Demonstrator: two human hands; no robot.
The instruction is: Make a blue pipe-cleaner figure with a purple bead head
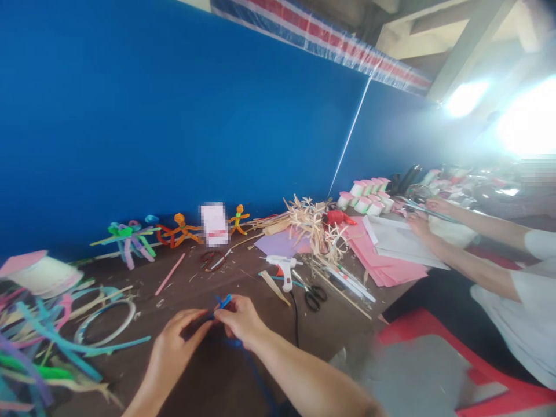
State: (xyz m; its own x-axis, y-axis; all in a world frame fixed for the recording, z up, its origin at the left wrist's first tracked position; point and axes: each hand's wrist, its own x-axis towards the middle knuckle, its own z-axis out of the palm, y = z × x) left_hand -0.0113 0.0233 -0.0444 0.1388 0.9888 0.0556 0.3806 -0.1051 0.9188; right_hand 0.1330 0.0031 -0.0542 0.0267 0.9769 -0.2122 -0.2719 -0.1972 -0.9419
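A blue pipe cleaner (225,301) is pinched between my two hands above the table's front part. My right hand (241,318) grips it with thumb and fingers, and a short bent end sticks up above them. From the left, my left hand (185,331) meets it with thumb and fingertips closed on the lower part, which is mostly hidden. A blurred blue length hangs below my right wrist. Beyond my hands lie a pink stick (170,274) and a small pair of dark-handled scissors (216,260). The white glue gun (284,271) rests to the right, its cord running toward my right forearm.
Coloured pipe cleaners (56,341) and a tape roll (105,322) lie left. Pipe-cleaner figures (180,230) line the blue partition (195,116). Black scissors (315,297), straw strips (309,223) and pink paper (382,263) lie right. A co-worker's hands (419,223) work beside a red-edged chair (417,327).
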